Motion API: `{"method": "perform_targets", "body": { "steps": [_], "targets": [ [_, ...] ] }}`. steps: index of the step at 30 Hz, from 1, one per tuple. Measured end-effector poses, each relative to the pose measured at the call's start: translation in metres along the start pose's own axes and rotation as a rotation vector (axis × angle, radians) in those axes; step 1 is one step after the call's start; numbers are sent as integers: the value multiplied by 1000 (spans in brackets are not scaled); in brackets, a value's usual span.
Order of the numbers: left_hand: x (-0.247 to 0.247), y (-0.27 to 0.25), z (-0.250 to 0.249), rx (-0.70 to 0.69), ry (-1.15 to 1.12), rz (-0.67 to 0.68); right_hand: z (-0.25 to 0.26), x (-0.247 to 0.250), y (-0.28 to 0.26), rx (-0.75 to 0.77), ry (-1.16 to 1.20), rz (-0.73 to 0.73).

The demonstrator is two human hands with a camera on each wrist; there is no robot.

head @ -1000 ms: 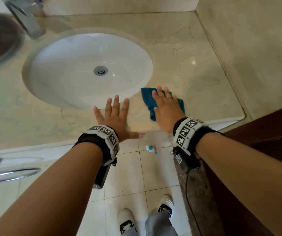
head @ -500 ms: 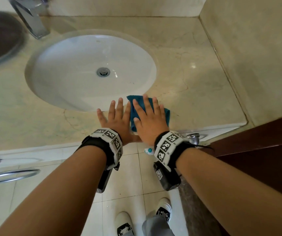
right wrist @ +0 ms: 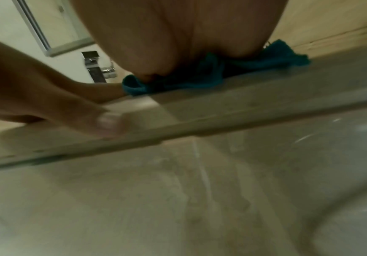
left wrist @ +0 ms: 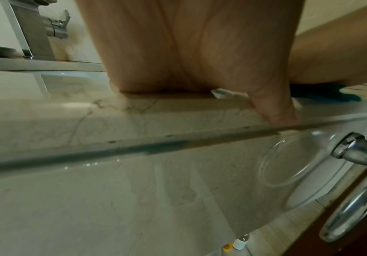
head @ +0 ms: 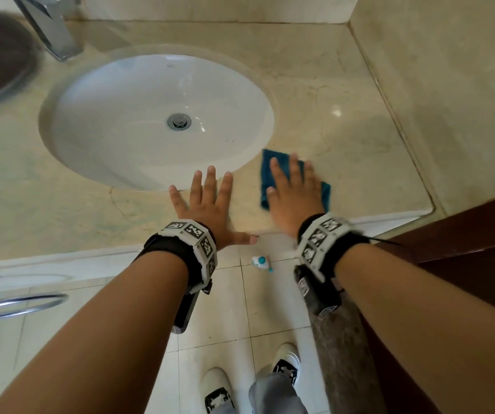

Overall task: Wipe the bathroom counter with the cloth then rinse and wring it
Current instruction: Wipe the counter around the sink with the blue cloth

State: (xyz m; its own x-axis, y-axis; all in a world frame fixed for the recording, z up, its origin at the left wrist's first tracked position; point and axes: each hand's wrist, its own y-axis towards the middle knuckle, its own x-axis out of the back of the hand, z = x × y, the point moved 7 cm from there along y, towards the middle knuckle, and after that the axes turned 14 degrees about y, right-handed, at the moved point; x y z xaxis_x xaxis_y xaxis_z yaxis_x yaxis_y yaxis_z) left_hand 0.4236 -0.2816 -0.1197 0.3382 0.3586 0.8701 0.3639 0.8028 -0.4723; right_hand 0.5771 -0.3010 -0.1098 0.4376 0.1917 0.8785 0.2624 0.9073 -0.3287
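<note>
Head cam: right hand (head: 292, 198) flat on blue cloth (head: 325, 191), fingers straight, pressing it to marble counter (head: 344, 138) just right of sink basin (head: 156, 121). Left hand (head: 207, 204) beside it, fingers spread flat on counter, holding nothing.

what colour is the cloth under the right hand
Teal blue: the small cloth shows best in the head view, pressed flat by the right hand.

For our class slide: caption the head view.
Right hand presses blue cloth on counter; left hand rests flat.
</note>
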Motion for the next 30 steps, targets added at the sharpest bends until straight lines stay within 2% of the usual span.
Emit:
{"method": "perform_targets", "body": {
  "steps": [3,5,7,10,12,15,17,21,23,27,30],
  "targets": [
    [0,1,0,12,10,4,36,-17,-10,142,-45,41],
    [0,1,0,13,4,1,38,-17,-10,183,-39,64],
    [-1,1,1,7,-4,-4,18,-10,2,177,-22,55],
    [-2,0,2,-3,-15,-6,-34,16,23,30,-68,-15],
    [-1,0,1,-8,-16,-6,-65,33,25,-121,-2,-27],
    [-2,1,2,-3,-28,-18,-69,39,18,-220,46,-44],
    [-1,0,1,-10,-22,-22,-45,26,11,-185,41,-41],
    [1,-1,0,13,2,-11,39,-17,-11,73,-28,40],
    [2,-2,0,31,10,-18,60,-30,-19,143,-57,49],
    [0,-2,2,6,-3,4,37,-22,-9,192,-38,98],
    [0,-1,2,-10,-24,-3,-11,-2,11,105,-88,45]
  ]
}}
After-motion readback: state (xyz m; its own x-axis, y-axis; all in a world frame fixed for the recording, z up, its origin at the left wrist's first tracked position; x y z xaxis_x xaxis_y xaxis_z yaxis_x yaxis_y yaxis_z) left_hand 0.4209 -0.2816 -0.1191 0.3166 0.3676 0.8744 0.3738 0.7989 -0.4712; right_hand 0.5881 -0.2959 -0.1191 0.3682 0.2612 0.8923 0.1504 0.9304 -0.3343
